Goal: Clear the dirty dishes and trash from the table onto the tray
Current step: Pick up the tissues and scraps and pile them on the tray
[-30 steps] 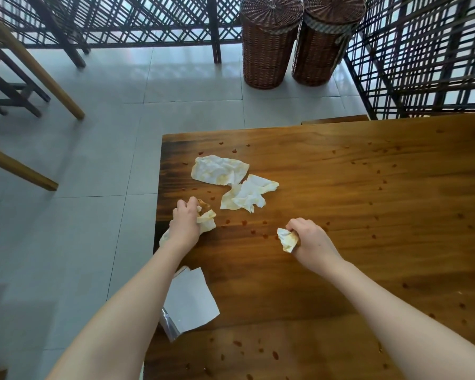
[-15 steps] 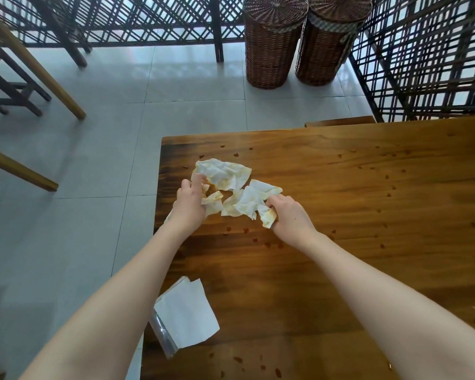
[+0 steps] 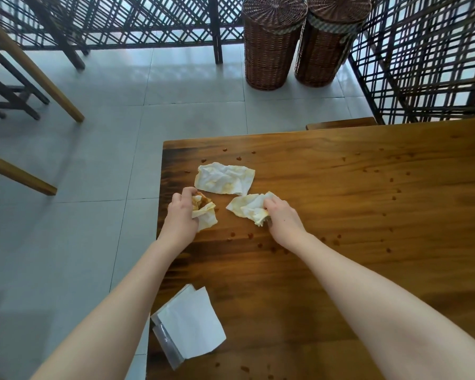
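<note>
Both hands gather soiled napkins on the bench — left hand (image 3: 182,215) clutching one wad (image 3: 205,212); right hand (image 3: 281,219) pinching another (image 3: 248,208); the flat napkin (image 3: 224,179) lies just beyond both, nearer the left.

Two bare forearms, no sleeves, hands (image 3: 180,219) without rings

Three stained napkins near the table's left corner

A crumpled, orange-stained napkin (image 3: 205,212) sits bunched at the left edge of the wooden table (image 3: 340,215). A second stained napkin (image 3: 248,208), partly gathered, lies just to its right. A third napkin (image 3: 224,179), flatter and yellow-blotched, lies open just beyond them. A clean white paper stack (image 3: 189,329) overhangs the near left edge.
</note>
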The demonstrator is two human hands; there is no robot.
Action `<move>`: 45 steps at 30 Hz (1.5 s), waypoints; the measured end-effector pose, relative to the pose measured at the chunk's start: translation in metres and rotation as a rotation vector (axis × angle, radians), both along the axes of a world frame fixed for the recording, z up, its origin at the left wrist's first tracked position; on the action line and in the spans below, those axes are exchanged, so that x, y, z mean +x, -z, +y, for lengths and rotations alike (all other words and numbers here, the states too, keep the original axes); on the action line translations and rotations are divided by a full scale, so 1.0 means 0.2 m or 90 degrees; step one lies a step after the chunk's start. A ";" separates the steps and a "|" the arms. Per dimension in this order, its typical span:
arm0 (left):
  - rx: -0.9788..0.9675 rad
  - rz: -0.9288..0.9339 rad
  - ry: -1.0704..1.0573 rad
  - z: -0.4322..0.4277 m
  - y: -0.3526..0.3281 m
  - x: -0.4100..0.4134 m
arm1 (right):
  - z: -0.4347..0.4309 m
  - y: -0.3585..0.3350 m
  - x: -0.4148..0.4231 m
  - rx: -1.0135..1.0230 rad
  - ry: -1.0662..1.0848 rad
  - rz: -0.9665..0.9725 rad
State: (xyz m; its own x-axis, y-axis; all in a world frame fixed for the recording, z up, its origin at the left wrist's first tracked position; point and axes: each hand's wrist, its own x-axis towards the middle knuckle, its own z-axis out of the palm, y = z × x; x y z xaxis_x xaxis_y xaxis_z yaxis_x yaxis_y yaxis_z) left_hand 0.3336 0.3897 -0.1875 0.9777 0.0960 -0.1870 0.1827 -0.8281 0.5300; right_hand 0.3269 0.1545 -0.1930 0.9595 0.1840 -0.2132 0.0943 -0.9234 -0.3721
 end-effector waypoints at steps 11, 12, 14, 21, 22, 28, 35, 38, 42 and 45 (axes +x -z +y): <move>-0.041 0.010 0.107 -0.22 -0.14 -0.10 | -0.21 -0.19 -0.27 0.019 0.106 -0.073; -0.038 0.011 0.117 -0.26 -0.15 -0.12 | -0.25 -0.20 -0.31 0.017 0.122 -0.077; -0.034 0.015 0.137 -0.35 -0.18 -0.16 | -0.33 -0.23 -0.40 0.016 0.144 -0.085; -0.039 0.018 0.247 -0.70 -0.31 -0.33 | -0.69 -0.32 -0.71 0.021 0.224 -0.106; -0.036 0.018 0.262 -0.76 -0.33 -0.36 | -0.74 -0.34 -0.76 0.019 0.236 -0.108; -0.006 0.021 0.339 -1.19 -0.44 -0.55 | -1.13 -0.39 -1.06 0.021 0.310 -0.141; 0.020 0.020 0.406 -1.79 -0.51 -0.81 | -1.76 -0.43 -1.45 0.018 0.395 -0.166; 0.021 0.012 0.421 -2.05 -0.53 -0.91 | -2.01 -0.42 -1.61 0.010 0.409 -0.174; 0.026 0.011 0.436 -2.35 -0.52 -1.03 | -2.31 -0.40 -1.78 -0.005 0.432 -0.170; 0.031 0.001 0.455 -2.55 -0.52 -1.10 | -2.49 -0.40 -1.87 -0.002 0.453 -0.171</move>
